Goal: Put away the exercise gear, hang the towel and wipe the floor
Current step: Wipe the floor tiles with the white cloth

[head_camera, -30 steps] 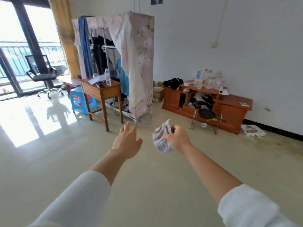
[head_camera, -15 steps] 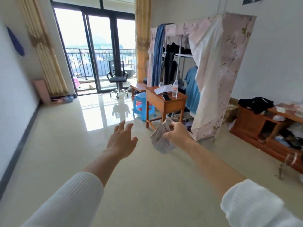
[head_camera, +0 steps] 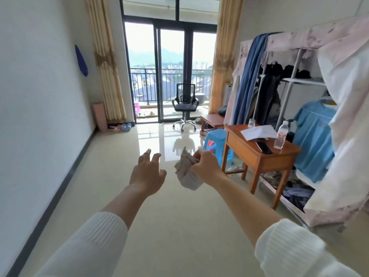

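Above the near floor [head_camera: 179, 226], the right hand [head_camera: 205, 168] clutches a crumpled cloth [head_camera: 187, 173] beside the spread, empty left hand [head_camera: 146, 172]. The view has swung left to the far balcony door [head_camera: 173, 76], so wiping likely comes next.

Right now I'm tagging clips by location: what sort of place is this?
Probably a lived-in bedroom in a flat: a fabric-covered wardrobe hung with clothes, a small wooden desk with a water bottle and phone, and sliding glass doors onto a balcony.
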Available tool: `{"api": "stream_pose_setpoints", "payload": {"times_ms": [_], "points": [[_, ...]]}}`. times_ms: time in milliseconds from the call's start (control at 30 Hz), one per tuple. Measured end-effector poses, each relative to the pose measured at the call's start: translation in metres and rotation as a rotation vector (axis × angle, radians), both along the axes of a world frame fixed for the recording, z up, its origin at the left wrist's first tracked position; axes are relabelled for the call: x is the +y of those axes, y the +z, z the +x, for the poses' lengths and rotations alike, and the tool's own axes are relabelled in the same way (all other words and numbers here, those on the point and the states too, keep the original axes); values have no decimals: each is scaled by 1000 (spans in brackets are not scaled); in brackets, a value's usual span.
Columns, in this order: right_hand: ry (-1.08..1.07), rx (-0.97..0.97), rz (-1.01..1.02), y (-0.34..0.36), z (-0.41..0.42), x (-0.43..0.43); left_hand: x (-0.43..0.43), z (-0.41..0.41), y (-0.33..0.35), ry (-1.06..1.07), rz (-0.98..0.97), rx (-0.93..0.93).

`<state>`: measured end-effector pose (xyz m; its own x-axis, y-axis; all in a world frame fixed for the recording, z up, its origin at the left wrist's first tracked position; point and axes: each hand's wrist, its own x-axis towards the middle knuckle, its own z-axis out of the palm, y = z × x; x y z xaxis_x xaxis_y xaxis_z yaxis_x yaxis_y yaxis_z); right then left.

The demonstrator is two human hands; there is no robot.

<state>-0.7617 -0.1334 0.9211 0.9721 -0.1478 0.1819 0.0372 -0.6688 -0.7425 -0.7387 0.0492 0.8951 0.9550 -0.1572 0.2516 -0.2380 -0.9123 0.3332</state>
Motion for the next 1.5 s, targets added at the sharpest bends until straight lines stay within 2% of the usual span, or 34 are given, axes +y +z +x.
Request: {"api": "stream_pose_setpoints", "payload": {"times_ms": [333,600,933,1300,1500], "points": [[-11,-42,-9,29,279,7,27,274,27,29,-22,-53],[2,-116,-85,18,508,-18,18,486,1,104,-72,-112],[160,-28,-94,-3,796,-23,12,740,-35,284,-74,39],[294,100,-153,-74,1096,48,85,1010,-96,445,4,150],[291,172,-238,-86,1254,70,133,1166,-101,508,16,236]]}}
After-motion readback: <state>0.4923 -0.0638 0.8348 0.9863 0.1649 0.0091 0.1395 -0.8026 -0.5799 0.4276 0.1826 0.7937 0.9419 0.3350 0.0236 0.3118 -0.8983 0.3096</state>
